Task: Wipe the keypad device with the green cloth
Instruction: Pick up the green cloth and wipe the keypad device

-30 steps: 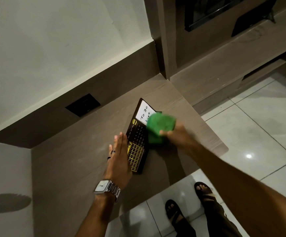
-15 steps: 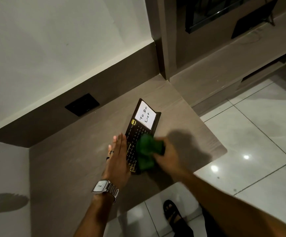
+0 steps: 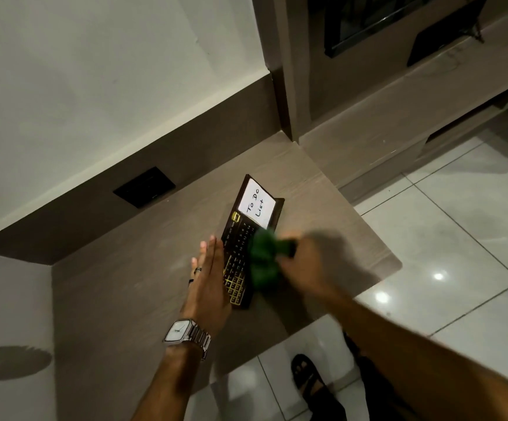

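1. My right hand (image 3: 304,264), blurred, is bunched closed around the green cloth (image 3: 263,262), pressing it on the keypad device (image 3: 248,238).
2. My left hand (image 3: 208,281) lies flat, fingers extended, against its left edge.
3. The device lies on the wooden desk (image 3: 125,284), long axis running from near me up-right toward the wall.
4. Black body, gold keys; its white note (image 3: 257,206) reads "To Do List".

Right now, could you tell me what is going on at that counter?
A person is wiping a keypad device that lies flat on the wooden counter. The right hand, blurred with motion, presses a bunched green cloth onto the keys. The left hand is open and flat, its edge against the device's left side, apparently steadying it. A white note reading "To Do List" sits at the device's far end, uncovered by the cloth.
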`<state>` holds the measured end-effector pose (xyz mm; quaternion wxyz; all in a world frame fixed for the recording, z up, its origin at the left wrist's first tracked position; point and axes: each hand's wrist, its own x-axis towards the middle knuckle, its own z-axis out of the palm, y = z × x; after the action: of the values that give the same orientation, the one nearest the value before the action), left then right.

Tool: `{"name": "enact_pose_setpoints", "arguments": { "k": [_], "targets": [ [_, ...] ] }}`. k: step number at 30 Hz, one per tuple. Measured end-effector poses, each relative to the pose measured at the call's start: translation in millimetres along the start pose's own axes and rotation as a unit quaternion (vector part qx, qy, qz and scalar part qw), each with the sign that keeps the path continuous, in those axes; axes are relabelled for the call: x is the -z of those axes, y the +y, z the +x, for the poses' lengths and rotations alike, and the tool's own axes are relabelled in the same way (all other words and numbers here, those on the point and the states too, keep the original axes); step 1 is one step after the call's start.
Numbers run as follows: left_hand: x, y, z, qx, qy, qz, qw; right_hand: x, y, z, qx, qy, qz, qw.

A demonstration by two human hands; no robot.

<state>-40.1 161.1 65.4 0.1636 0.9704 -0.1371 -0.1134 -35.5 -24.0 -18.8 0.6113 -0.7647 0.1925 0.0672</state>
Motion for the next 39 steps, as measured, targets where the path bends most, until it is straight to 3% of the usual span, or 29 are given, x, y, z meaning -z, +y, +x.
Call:
{"name": "enact_pose_setpoints", "arguments": {
  "k": [2,4,9,12,14,17,18,21,23,24,25,27,30,32,34,36,39],
  "targets": [
    [-1,-2,1,0.008,0.004,-0.019,1.000,-21,15,-56,0.001,-0.117,-0.021,0.993],
    [-2,-5,2,0.001,0.002,-0.019,1.000,-18,13,-58,0.005,-0.131,-0.005,0.991],
    [-7,-9,-1,0.009,0.019,-0.068,0.997,36,-33,61,-0.011,0.103,0.007,0.995],
    [-7,-10,-1,0.034,0.027,-0.101,0.994,40,-43,76,-0.006,0.150,-0.040,0.988],
    [-7,-9,0,0.049,0.017,-0.116,0.992,18,-29,40,0.038,0.103,-0.069,0.992],
    [-5,-7,1,0.073,-0.010,-0.141,0.987,-13,0,-38,0.052,-0.078,-0.071,0.993],
    [-3,-5,1,0.067,-0.008,-0.147,0.987,-14,4,-47,0.047,-0.090,-0.058,0.993],
    [0,-3,0,0.042,0.024,-0.167,0.985,4,-19,-16,0.024,0.036,-0.016,0.999],
    [0,-2,0,0.051,0.033,-0.174,0.983,15,-45,6,0.077,0.156,-0.023,0.984],
    [1,-2,0,0.054,0.035,-0.175,0.982,13,-53,10,0.119,0.173,-0.014,0.978],
    [1,-2,1,0.054,0.039,-0.174,0.983,7,-58,6,0.149,0.144,-0.014,0.978],
    [1,-3,2,0.060,0.042,-0.167,0.983,-17,-50,-17,0.206,0.008,-0.090,0.974],
    [0,-4,1,0.056,0.047,-0.163,0.984,-41,-20,-51,0.350,-0.119,-0.244,0.897],
    [-1,-4,0,0.058,0.049,-0.159,0.984,-28,-18,-33,0.370,-0.096,-0.257,0.888],
    [-1,-4,0,0.065,0.042,-0.151,0.985,-13,-29,-2,0.309,-0.029,-0.235,0.921],
    [-3,-5,-1,0.055,0.040,-0.149,0.987,-5,-39,15,0.296,0.024,-0.222,0.929],
    [-4,-7,1,0.061,0.043,-0.153,0.985,-25,-30,-6,0.345,-0.032,-0.255,0.903]
  ]
}}
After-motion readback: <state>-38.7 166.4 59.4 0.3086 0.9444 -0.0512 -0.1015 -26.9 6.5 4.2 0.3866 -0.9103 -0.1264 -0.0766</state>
